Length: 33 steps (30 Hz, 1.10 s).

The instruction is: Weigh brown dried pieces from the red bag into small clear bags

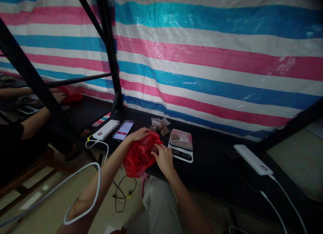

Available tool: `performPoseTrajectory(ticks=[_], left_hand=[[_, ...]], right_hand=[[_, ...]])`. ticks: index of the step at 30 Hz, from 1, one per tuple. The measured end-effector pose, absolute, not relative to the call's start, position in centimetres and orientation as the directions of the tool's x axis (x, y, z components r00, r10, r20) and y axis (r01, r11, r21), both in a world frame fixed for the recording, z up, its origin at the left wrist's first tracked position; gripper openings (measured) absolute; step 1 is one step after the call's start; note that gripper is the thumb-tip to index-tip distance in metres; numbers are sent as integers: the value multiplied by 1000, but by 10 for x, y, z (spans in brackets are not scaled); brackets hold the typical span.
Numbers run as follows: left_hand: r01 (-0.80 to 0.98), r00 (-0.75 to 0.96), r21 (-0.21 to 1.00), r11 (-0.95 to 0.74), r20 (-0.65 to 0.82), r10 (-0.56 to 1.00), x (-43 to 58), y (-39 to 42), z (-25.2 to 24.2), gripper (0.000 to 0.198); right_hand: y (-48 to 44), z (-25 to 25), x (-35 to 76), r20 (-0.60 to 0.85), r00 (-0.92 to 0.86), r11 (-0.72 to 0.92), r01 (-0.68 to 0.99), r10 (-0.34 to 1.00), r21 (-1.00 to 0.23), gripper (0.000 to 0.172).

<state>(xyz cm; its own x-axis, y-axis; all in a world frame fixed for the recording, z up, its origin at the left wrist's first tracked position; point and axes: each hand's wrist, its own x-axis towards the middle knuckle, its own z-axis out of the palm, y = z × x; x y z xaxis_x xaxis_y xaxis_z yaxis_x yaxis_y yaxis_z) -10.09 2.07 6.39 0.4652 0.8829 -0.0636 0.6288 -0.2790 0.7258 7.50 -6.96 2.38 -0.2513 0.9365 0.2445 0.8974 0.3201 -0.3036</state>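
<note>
A crumpled red plastic bag sits at the table's front edge, its mouth facing up. My left hand is closed on the bag's far rim. At the right side of the mouth, my right hand grips the edge, thumb and fingers bent; some fingertips are hidden by the bag. Right of my hands, a white digital kitchen scale carries a small clear packet with brown bits in it. Behind the bag lie small clear packets of brown dried pieces, partly hidden by the bag.
A phone and a white power bank with a looping cable lie left. Another white power bank is on the right. Black frame posts and a striped sheet stand behind the black table. A co-worker's arm shows at left.
</note>
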Motion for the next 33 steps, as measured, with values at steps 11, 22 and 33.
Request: performPoseTrajectory(ticks=[11, 22, 33], left_hand=[[688, 419, 660, -301, -23, 908, -104, 20, 73, 36], [729, 521, 558, -398, -75, 850, -99, 30, 57, 55], [693, 628, 537, -482, -120, 769, -83, 39, 50, 16]], right_hand=[[-69, 22, 77, 231, -237, 305, 893, 944, -330, 36], [-70, 26, 76, 226, -286, 345, 891, 931, -294, 34], [-75, 36, 89, 150, -302, 328, 924, 941, -195, 31]])
